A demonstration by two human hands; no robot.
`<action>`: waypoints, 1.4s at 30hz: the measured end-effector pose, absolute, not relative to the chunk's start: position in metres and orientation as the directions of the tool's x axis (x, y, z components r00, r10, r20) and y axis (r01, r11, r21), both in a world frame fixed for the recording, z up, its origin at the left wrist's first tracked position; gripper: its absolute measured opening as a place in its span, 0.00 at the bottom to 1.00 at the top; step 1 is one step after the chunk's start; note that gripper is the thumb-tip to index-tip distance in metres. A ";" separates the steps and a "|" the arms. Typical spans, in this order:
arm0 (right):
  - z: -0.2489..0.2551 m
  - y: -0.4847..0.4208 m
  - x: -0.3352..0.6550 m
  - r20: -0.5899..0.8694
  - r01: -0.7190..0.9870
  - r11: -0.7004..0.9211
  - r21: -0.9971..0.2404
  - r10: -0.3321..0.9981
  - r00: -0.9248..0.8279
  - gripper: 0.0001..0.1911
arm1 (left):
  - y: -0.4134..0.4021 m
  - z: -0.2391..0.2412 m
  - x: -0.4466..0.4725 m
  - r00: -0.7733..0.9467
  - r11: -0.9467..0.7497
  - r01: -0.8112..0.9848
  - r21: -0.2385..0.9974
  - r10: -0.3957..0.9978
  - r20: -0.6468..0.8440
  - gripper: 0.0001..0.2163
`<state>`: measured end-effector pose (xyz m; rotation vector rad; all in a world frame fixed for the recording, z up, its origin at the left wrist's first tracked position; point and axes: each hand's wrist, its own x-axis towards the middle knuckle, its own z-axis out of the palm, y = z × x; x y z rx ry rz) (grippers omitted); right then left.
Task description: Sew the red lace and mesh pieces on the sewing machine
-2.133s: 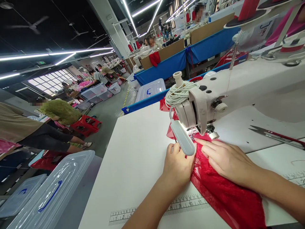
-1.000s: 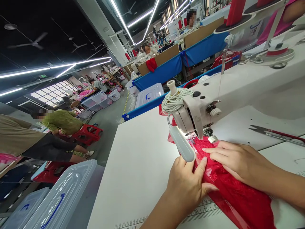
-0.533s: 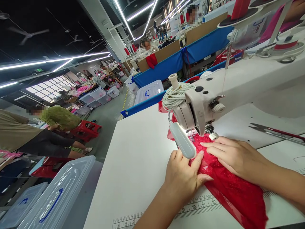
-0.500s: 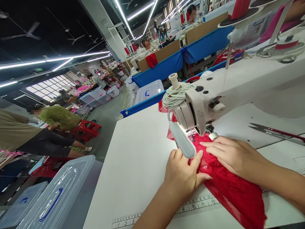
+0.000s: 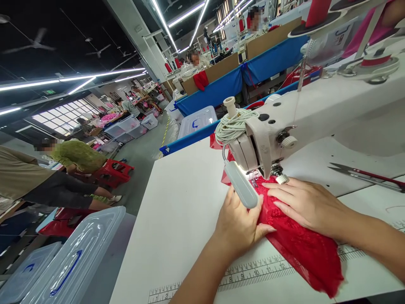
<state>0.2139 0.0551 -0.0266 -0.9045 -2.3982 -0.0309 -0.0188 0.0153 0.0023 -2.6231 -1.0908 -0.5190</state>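
Observation:
A piece of red lace fabric point(image 5: 303, 251) lies under the needle area of a white sewing machine point(image 5: 253, 145) and trails toward me across the tabletop. My left hand point(image 5: 237, 221) rests at the fabric's left edge, thumb and forefinger spread apart on it; the grey lamp point(image 5: 242, 185) covers some of its other fingers. Flat on top of the lace, my right hand point(image 5: 310, 207) has its fingers stretched toward the presser foot point(image 5: 254, 182). More red cloth shows behind the machine head.
Thread snips point(image 5: 363, 175) lie on the machine bed at right. A printed ruler point(image 5: 253, 272) runs along the white table point(image 5: 171, 211). Lidded plastic bins point(image 5: 82, 249) stand left of the table. Thread cones point(image 5: 319, 14) sit above; people work at other stations.
The fabric has shifted a little up and left toward the needle, its loose end drawn in. My left hand has moved slightly left and up; my right hand has slid slightly left.

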 end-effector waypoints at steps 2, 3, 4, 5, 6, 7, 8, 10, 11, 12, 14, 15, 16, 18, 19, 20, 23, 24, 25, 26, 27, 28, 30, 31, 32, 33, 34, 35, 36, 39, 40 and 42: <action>-0.026 0.053 0.217 0.527 0.598 0.783 -0.173 0.586 -0.615 0.19 | 0.016 0.005 -0.017 0.715 -0.758 0.651 -0.039 0.595 0.368 0.29; -0.026 0.052 0.218 0.527 0.589 0.789 -0.177 0.581 -0.620 0.20 | 0.015 0.006 -0.017 0.735 -0.779 0.627 -0.015 0.586 0.342 0.27; -0.027 0.051 0.219 0.528 0.573 0.800 -0.178 0.568 -0.631 0.21 | 0.015 0.007 -0.016 0.743 -0.786 0.618 0.004 0.585 0.324 0.26; -0.027 0.050 0.220 0.535 0.547 0.819 -0.174 0.545 -0.645 0.21 | 0.014 0.008 -0.016 0.739 -0.784 0.620 0.019 0.592 0.321 0.25; -0.027 0.049 0.219 0.546 0.518 0.839 -0.167 0.517 -0.660 0.22 | 0.013 0.009 -0.015 0.727 -0.776 0.630 0.034 0.605 0.326 0.24; -0.028 0.048 0.219 0.558 0.493 0.855 -0.163 0.492 -0.668 0.21 | 0.012 0.010 -0.014 0.708 -0.761 0.646 0.051 0.624 0.331 0.23; -0.029 0.048 0.218 0.574 0.475 0.865 -0.160 0.473 -0.668 0.20 | 0.011 0.010 -0.013 0.690 -0.745 0.664 0.066 0.643 0.333 0.22; -0.031 0.049 0.217 0.601 0.463 0.871 -0.165 0.461 -0.653 0.18 | 0.009 0.012 -0.011 0.662 -0.722 0.688 0.076 0.667 0.343 0.22; -0.031 0.049 0.217 0.606 0.470 0.866 -0.172 0.469 -0.642 0.18 | 0.008 0.013 -0.009 0.658 -0.720 0.691 0.071 0.666 0.351 0.23; -0.032 0.049 0.217 0.607 0.481 0.858 -0.177 0.480 -0.633 0.18 | 0.007 0.013 -0.008 0.657 -0.721 0.690 0.063 0.661 0.362 0.24; -0.032 0.049 0.217 0.598 0.512 0.839 -0.182 0.508 -0.620 0.18 | 0.006 0.013 -0.005 0.658 -0.725 0.687 0.048 0.649 0.382 0.28; -0.032 0.049 0.217 0.592 0.526 0.830 -0.182 0.520 -0.615 0.18 | 0.005 0.012 -0.005 0.656 -0.723 0.689 0.044 0.649 0.386 0.30; -0.032 0.049 0.217 0.590 0.538 0.823 -0.182 0.529 -0.610 0.18 | 0.004 0.011 -0.004 0.652 -0.718 0.694 0.039 0.651 0.390 0.31; -0.030 0.048 0.217 0.584 0.546 0.816 -0.187 0.540 -0.606 0.17 | 0.002 0.008 -0.004 0.644 -0.710 0.704 0.012 0.646 0.409 0.33; -0.030 0.047 0.217 0.583 0.544 0.817 -0.190 0.540 -0.607 0.16 | 0.001 0.006 -0.004 0.642 -0.707 0.708 -0.006 0.639 0.423 0.34; -0.029 0.047 0.217 0.582 0.541 0.818 -0.193 0.539 -0.608 0.16 | 0.000 0.004 -0.003 0.638 -0.702 0.712 -0.024 0.632 0.440 0.35; -0.029 0.047 0.217 0.585 0.536 0.823 -0.186 0.531 -0.613 0.17 | -0.002 0.000 -0.003 0.616 -0.680 0.732 -0.050 0.628 0.476 0.37; -0.029 0.047 0.217 0.587 0.537 0.824 -0.182 0.529 -0.613 0.18 | -0.003 -0.001 -0.002 0.608 -0.673 0.738 -0.051 0.630 0.483 0.37; -0.029 0.047 0.217 0.591 0.537 0.824 -0.179 0.527 -0.611 0.18 | -0.003 -0.001 -0.002 0.602 -0.667 0.743 -0.052 0.632 0.488 0.37; -0.029 0.048 0.217 0.592 0.539 0.824 -0.177 0.527 -0.611 0.18 | -0.004 0.000 -0.002 0.597 -0.662 0.748 -0.054 0.635 0.490 0.38; -0.029 0.048 0.217 0.593 0.541 0.823 -0.174 0.527 -0.610 0.18 | -0.004 0.000 -0.001 0.594 -0.657 0.751 -0.056 0.636 0.492 0.38; -0.029 0.049 0.217 0.595 0.543 0.822 -0.171 0.526 -0.608 0.18 | -0.003 0.001 -0.001 0.590 -0.653 0.755 -0.059 0.638 0.494 0.38; -0.028 0.049 0.217 0.593 0.548 0.820 -0.166 0.527 -0.609 0.16 | -0.003 0.003 -0.001 0.586 -0.646 0.761 -0.068 0.638 0.499 0.37; -0.028 0.050 0.216 0.591 0.549 0.819 -0.164 0.528 -0.611 0.16 | -0.003 0.003 -0.001 0.585 -0.643 0.763 -0.073 0.637 0.503 0.37; -0.027 0.050 0.215 0.586 0.552 0.818 -0.165 0.531 -0.612 0.16 | -0.002 0.003 -0.001 0.585 -0.641 0.764 -0.080 0.634 0.506 0.37; -0.027 0.050 0.215 0.583 0.552 0.816 -0.168 0.534 -0.612 0.16 | -0.002 0.003 -0.001 0.586 -0.639 0.765 -0.087 0.633 0.506 0.37; -0.027 0.051 0.214 0.581 0.551 0.816 -0.173 0.537 -0.612 0.15 | -0.001 0.003 -0.002 0.588 -0.636 0.766 -0.092 0.635 0.501 0.37; -0.027 0.051 0.214 0.582 0.550 0.816 -0.178 0.537 -0.610 0.15 | -0.001 0.003 -0.002 0.590 -0.633 0.768 -0.097 0.640 0.493 0.36; -0.027 0.052 0.213 0.588 0.547 0.817 -0.181 0.536 -0.606 0.15 | 0.000 0.002 -0.003 0.591 -0.629 0.771 -0.101 0.647 0.482 0.36; -0.026 0.053 0.213 0.592 0.551 0.814 -0.184 0.540 -0.598 0.15 | 0.002 0.001 -0.006 0.596 -0.619 0.776 -0.120 0.658 0.460 0.35; -0.026 0.054 0.213 0.587 0.556 0.812 -0.178 0.541 -0.601 0.14 | 0.003 0.000 -0.006 0.598 -0.617 0.777 -0.126 0.659 0.456 0.35; -0.024 0.057 0.214 0.579 0.559 0.816 -0.151 0.531 -0.619 0.12 | 0.005 0.001 -0.008 0.601 -0.612 0.778 -0.139 0.662 0.447 0.36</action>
